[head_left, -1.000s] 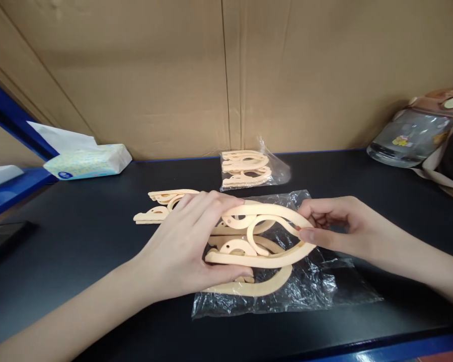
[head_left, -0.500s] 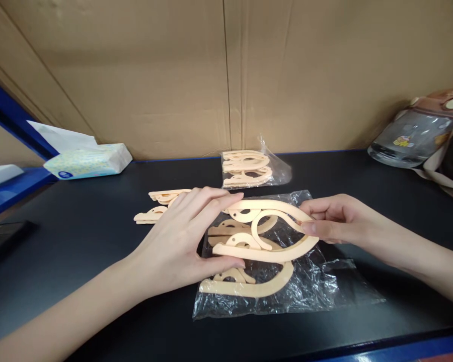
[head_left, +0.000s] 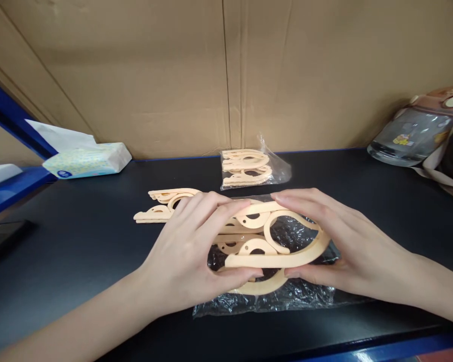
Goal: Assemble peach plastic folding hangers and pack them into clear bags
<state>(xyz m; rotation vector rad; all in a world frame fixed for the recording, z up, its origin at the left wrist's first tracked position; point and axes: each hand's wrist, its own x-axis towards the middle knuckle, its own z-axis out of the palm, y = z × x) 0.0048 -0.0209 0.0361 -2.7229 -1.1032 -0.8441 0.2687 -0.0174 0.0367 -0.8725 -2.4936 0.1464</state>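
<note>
A beige folding hanger (head_left: 305, 255), folded flat with its curved hook tucked inside, is held between my two hands above the table. My left hand (head_left: 184, 254) grips its left end, thumb on the near edge and fingers on the far edge. Around its rounded right end my right hand (head_left: 353, 244) closes in the same way. Beneath it lies a clear plastic bag (head_left: 264, 305), with more beige hangers (head_left: 262, 287) on or in it; I cannot tell which. Loose folded hangers (head_left: 154, 215) rest just beyond my left hand, partly hidden by it.
Against the cardboard wall at the back, a clear bag holds several folded hangers (head_left: 245, 168). A tissue pack (head_left: 94, 161) sits at the back left, and a dark flat object (head_left: 3, 239) at the left edge. A transparent bottle (head_left: 403, 138) with a strap stands at the back right.
My right hand has shifted from pinching the hanger's right tip to spanning both its long edges. The hanger and both hands have moved slightly right.
</note>
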